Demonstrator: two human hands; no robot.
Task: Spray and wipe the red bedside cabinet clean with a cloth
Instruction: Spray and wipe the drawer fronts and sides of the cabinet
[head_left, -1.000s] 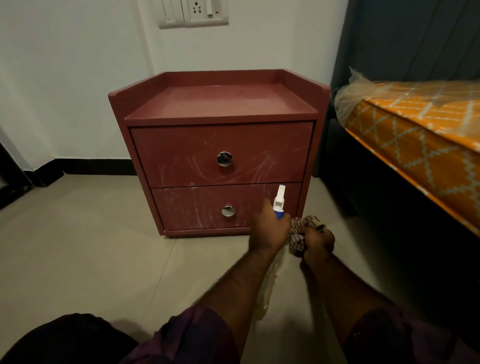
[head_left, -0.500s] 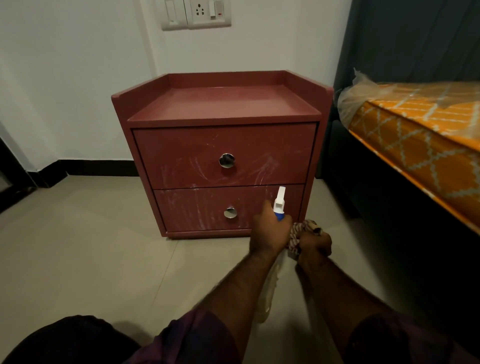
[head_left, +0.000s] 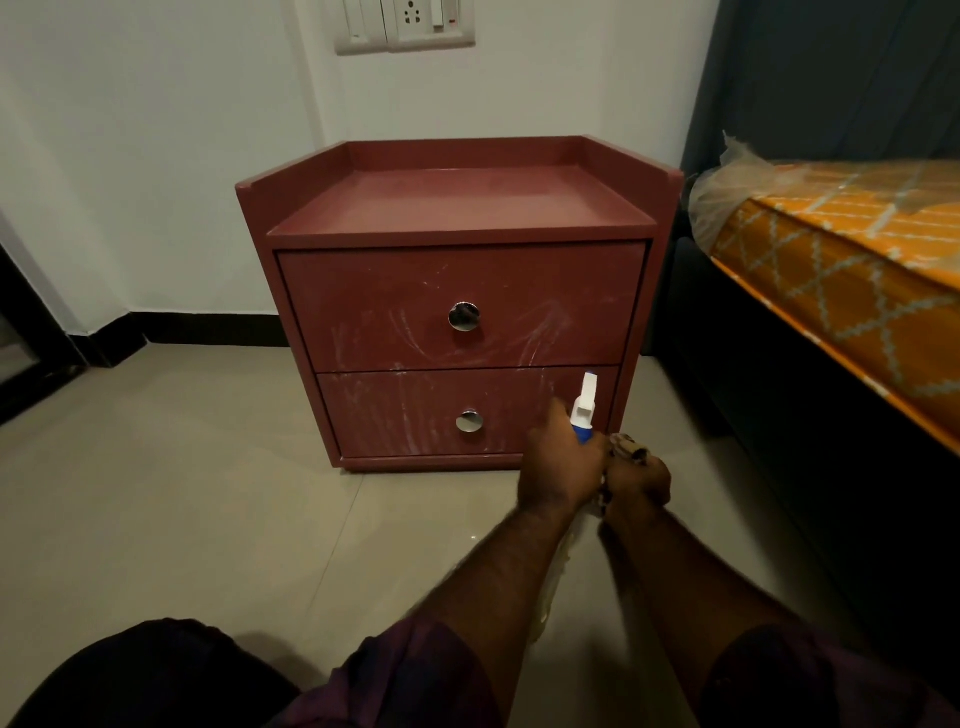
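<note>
Where streaky cabinet (head_left: 457, 218) stands, left hand (head_left: 563, 467) round sprayer (head_left: 584, 408), right hand (head_left: 639, 478) round crumpled cloth (head_left: 626, 447).

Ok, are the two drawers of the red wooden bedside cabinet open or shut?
Both shut: upper drawer and lower drawer sit flush within the cabinet frame.

- The spray bottle (head_left: 584, 402), lower centre-right, shows only its white nozzle and blue collar; the left hand (head_left: 563, 467) gripping it and the forearm hide nearly all of the body.
- The cloth (head_left: 626, 448) is bunched inside the right hand (head_left: 641, 480), with only a patterned scrap peeking out.
- The cabinet (head_left: 457, 312) has its lower right front corner covered by the left hand.
- The switch plate (head_left: 405, 26) is cropped by the top edge.
- The mattress (head_left: 857, 260) runs off the right edge.
- A dark shape (head_left: 21, 338) at the left edge is cut off and cannot be identified.
</note>
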